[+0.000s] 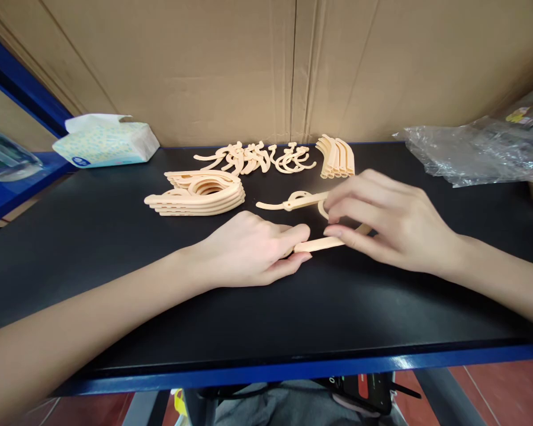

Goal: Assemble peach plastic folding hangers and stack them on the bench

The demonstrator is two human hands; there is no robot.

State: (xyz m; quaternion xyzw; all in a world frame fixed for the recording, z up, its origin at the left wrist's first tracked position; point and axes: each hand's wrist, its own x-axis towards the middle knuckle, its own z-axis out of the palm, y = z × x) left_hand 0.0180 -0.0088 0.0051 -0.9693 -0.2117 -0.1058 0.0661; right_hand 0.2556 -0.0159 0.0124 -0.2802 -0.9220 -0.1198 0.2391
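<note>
A beige plastic hanger arm [320, 244] lies low over the black table between my two hands. My left hand [260, 251] is closed, with thumb and forefinger pinching the arm's left end. My right hand [388, 216] bends over its right part, the thumb against the arm and the fingers curled above. Just beyond, under the right fingertips, is another hanger arm [304, 202] with a curved hook piece [270, 206] at its left end. My right hand hides where these parts run on the right.
Stacked beige hangers [195, 198] stand left of my hands. Behind lie loose hooks [249, 158] and a bundle of curved arms [336, 157]. A tissue pack [109, 143] sits back left, clear plastic bags [471, 151] back right. Cardboard [231, 71] walls the rear; a blue edge [293, 374] borders the front.
</note>
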